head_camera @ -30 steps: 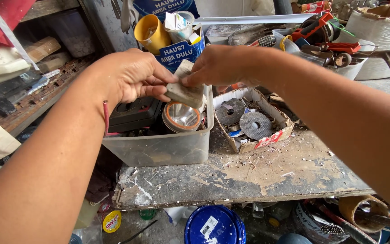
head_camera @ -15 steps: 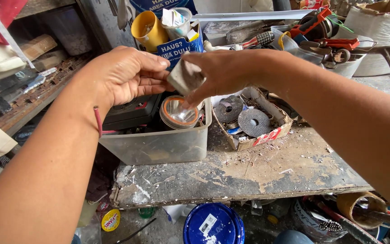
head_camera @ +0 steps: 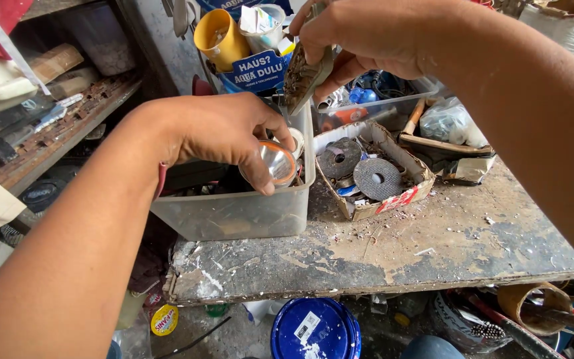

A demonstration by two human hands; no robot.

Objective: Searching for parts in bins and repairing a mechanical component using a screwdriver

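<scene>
At the left of the frame a rusty shelf (head_camera: 68, 126) runs up toward the upper left, and the left forearm crosses in front of it from the lower left corner. The left hand (head_camera: 224, 136), left of centre, is curled over the open top of a clear plastic bin (head_camera: 234, 216), its thumb and fingers pinching the rim of a shiny round metal lid (head_camera: 275, 161) that sits tilted just inside the bin's right end. Above the bin, in the upper middle, stand a yellow cup (head_camera: 219, 36) and a blue-labelled container (head_camera: 260, 70).

Just right of these, at top centre, the right hand (head_camera: 367, 40) is closed around a flat, worn, rust-crusted scraper-like piece (head_camera: 305, 73), fingers wrapped over its upper end; its long axis runs steeply down and slightly left, so its lower tip hangs just above the bin's far right corner. The piece lies up and to the right of the lid, near it but not touching, and the right hand is the nearer of the two.

Further right, a torn cardboard box (head_camera: 393, 199) holding grey grinding discs (head_camera: 377, 178) rests on the scarred workbench (head_camera: 433, 246). A blue bucket lid (head_camera: 315, 329) shows below it.
</scene>
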